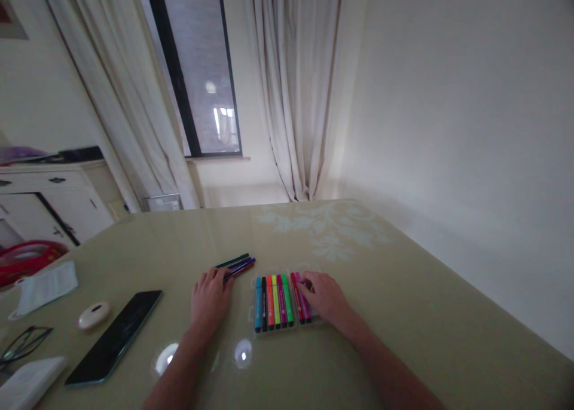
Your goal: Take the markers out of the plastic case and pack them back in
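Observation:
A clear plastic case (pixel 275 332) lies on the table with a row of coloured markers in it, among them a yellow marker (pixel 275 302) and a green marker (pixel 287 299). My right hand (pixel 329 299) is over the case's right part, fingers bent and pinched at the upper end of a magenta marker (pixel 304 302); the palm hides what lies beneath. To the left of the case, my left hand (pixel 210 299) rests with its fingers stretched out, touching the near ends of several loose dark markers (pixel 237 266).
On the left are a black phone (pixel 115 338), a small pale oval case (pixel 94 315), a face mask (pixel 48 287), glasses (pixel 27 343) and a white box (pixel 33 381). The table (pixel 403 326) meets a wall on the right. Behind it are curtains (pixel 296 99) and a window.

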Motion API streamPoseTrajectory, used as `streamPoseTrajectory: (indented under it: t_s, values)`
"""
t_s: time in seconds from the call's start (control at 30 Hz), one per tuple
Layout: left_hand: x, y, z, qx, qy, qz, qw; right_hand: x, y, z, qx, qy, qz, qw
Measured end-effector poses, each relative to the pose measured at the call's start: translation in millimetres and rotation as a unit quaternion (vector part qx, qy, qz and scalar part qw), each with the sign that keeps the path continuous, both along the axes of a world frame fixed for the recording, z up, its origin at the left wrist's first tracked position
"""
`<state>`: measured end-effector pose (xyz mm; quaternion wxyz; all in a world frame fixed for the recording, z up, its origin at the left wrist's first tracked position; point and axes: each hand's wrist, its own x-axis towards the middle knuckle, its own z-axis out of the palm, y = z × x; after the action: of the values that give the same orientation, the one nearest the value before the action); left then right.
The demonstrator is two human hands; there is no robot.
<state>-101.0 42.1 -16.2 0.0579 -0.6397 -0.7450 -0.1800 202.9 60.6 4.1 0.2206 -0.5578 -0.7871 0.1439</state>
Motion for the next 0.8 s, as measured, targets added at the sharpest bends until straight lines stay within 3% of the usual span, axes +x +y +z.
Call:
streamPoseTrajectory:
  t_s: [0.13, 0.43, 0.6, 0.7, 0.8]
  values:
    - [4, 0, 3.1, -0.010, -0.005, -0.028, 1.000, 1, 0, 2, 0.000, 0.013, 0.002, 1.000]
    - [4, 3, 2.1, 0.010, 0.014, -0.016, 1.000, -8, -5, 5, -0.018, 0.016, 0.029, 0.999]
    - [25, -1, 8.0, 0.038, -0.133, -0.049, 0.989, -23, -2, -5, -0.013, 0.037, 0.024, 0.999]
    - [52, -9, 9.8, 0.027, -0.229, -0.115, 0.966, -27, -1, -10, -0.011, 0.056, 0.024, 0.998]
    - [79, -18, 8.5, 0.041, -0.248, -0.185, 0.950, -26, 0, -10, 0.000, 0.128, 0.025, 0.992]
